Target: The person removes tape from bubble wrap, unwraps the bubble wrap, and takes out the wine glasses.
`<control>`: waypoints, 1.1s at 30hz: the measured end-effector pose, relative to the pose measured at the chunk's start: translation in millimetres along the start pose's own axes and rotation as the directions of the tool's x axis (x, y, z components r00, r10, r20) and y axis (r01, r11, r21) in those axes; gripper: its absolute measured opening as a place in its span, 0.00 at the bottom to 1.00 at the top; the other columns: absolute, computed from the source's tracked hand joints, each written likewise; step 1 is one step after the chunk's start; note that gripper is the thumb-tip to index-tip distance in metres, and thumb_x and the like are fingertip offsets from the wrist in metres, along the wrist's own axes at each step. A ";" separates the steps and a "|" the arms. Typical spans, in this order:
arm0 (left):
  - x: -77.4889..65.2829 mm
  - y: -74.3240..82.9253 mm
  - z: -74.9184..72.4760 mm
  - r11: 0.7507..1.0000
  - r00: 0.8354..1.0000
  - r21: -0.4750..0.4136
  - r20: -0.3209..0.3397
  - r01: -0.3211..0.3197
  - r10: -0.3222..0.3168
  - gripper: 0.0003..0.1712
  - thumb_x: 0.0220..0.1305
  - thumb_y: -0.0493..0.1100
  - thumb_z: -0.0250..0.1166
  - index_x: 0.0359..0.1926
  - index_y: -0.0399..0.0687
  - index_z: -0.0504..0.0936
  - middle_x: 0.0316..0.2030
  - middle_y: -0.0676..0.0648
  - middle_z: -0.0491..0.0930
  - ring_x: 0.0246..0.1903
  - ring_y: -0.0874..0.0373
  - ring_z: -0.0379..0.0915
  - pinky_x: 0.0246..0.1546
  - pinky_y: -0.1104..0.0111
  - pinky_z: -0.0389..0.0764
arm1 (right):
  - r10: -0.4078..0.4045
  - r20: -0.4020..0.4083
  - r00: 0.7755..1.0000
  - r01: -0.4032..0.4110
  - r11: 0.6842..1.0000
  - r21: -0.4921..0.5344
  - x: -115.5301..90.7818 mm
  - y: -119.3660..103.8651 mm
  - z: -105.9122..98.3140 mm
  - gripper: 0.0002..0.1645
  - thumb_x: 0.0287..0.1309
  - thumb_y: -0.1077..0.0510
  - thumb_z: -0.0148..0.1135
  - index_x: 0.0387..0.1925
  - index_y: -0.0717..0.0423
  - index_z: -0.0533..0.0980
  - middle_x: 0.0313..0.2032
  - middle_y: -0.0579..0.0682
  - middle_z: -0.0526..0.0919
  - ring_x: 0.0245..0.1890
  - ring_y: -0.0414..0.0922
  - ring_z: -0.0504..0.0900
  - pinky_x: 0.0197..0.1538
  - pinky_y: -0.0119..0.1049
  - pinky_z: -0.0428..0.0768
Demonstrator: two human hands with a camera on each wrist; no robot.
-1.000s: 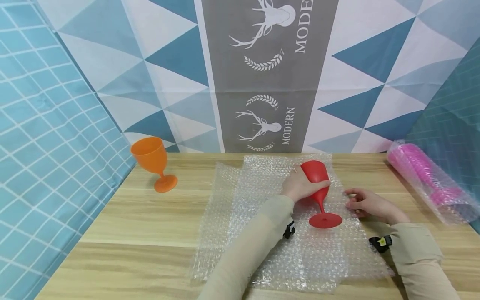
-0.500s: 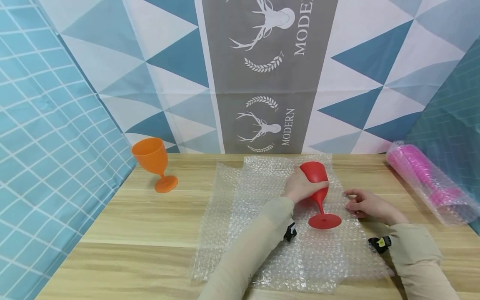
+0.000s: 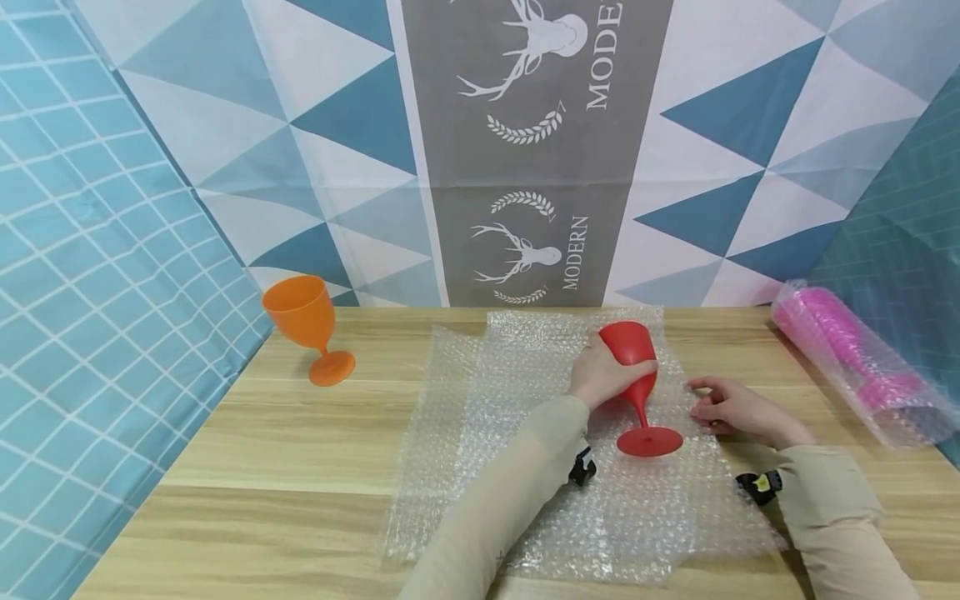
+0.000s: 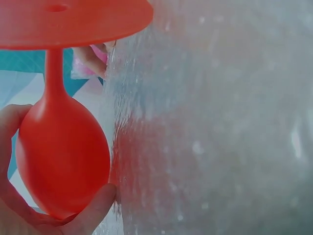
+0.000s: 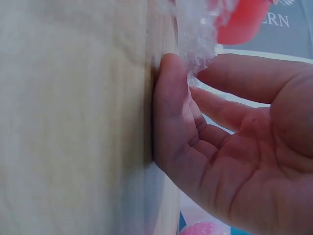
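Observation:
A red goblet (image 3: 632,350) is tipped on its side over a sheet of bubble wrap (image 3: 540,492), its foot toward the person. My left hand (image 3: 600,371) grips the goblet around its bowl, as the left wrist view shows with fingers and thumb on either side of the bowl (image 4: 63,156). At the sheet's right edge is my right hand (image 3: 738,410), fingers curled. In the right wrist view, the edge of the bubble wrap (image 5: 198,44) sits between its thumb and fingers, and the hand's lower side rests on the table.
An orange goblet (image 3: 300,312) stands upright on the wooden table (image 3: 300,450) at the back left. At the right edge lies a pink goblet (image 3: 832,325) rolled in bubble wrap. Patterned cloth (image 3: 525,167) hangs behind the table, with tile-print cloth (image 3: 90,292) on the left.

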State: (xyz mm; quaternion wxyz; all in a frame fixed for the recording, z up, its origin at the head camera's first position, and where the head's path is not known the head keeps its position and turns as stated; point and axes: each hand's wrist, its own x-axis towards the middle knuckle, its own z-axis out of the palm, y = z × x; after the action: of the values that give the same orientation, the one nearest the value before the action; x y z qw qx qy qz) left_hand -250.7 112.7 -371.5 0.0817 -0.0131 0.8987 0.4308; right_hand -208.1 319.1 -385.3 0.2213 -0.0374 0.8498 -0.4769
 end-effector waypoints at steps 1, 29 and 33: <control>0.2 -0.1 0.0 1.000 1.000 0.003 -0.004 -0.010 0.010 0.51 0.39 0.66 0.67 0.61 0.51 0.57 0.42 0.52 0.72 0.41 0.56 0.69 0.32 0.64 0.77 | 0.000 -0.001 1.000 0.000 1.000 -0.002 0.2 0.2 0.0 0.35 0.60 0.62 0.52 0.61 0.74 0.49 0.33 0.53 0.70 0.28 0.41 0.73 0.34 0.32 0.77; -2.3 -2.3 -31.7 0.951 0.970 -0.193 -0.044 -0.242 0.238 0.49 0.45 0.56 0.69 0.64 0.52 0.53 0.48 0.52 0.70 0.46 0.58 0.68 0.34 0.70 0.77 | -0.024 0.019 1.000 0.023 0.999 0.026 -0.3 1.1 -1.4 0.34 0.60 0.62 0.52 0.60 0.75 0.50 0.30 0.50 0.70 0.26 0.38 0.74 0.31 0.31 0.76; 0.0 -3.7 -35.2 0.951 0.970 -0.189 -0.068 -0.243 0.234 0.52 0.45 0.56 0.69 0.66 0.51 0.49 0.51 0.50 0.69 0.48 0.56 0.67 0.35 0.68 0.78 | -0.025 0.028 0.999 0.024 0.999 0.042 0.3 1.7 -0.8 0.35 0.60 0.62 0.52 0.60 0.75 0.49 0.30 0.50 0.70 0.26 0.38 0.74 0.31 0.31 0.77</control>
State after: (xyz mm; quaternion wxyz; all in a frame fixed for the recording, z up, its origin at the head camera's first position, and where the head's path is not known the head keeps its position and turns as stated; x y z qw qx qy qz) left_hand -255.1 83.0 -352.7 0.0072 0.0777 0.8484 0.5236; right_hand -208.4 320.5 -386.4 0.2283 -0.0502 0.8360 -0.4965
